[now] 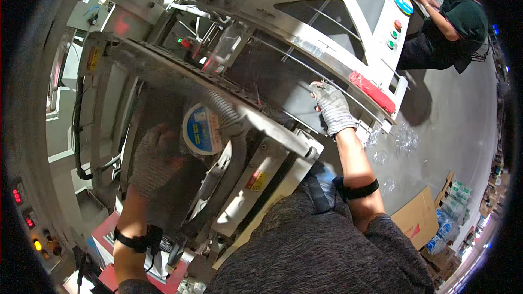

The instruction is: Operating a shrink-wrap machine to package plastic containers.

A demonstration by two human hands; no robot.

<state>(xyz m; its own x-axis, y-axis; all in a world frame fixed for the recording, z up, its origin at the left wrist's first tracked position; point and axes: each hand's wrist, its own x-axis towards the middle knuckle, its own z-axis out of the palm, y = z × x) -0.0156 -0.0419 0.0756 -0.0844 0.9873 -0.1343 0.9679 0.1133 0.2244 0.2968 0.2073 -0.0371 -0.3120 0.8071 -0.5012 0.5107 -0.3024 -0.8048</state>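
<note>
A: Both hands wear grey knit gloves. The left hand, left of centre in the frame, lies flat with spread fingers against a clear hinged guard panel on the machine; it presses rather than grips. The right hand, just right of centre, has its fingers curled over a thin metal rail along the machine's edge, closed on it.

B: So the hands are well apart?

A: Yes, one on each side of the sloping steel frame. Just beside the left hand sits a round blue-and-white label, and beyond the right hand, toward the right, a red brush-like strip lies along the same rail.

B: What step does that look like?

A: It reads as steadying or shifting the guard while bracing on the rail; whether the panel is opening or closing cannot be told. The next move would seem to call for keeping the flat palm square on the panel and the rail hold firm.

B: Anything further out?

A: Clear plastic bottles on the grey floor at right, a cardboard box lower right, and another person's arm at the upper right.
</note>
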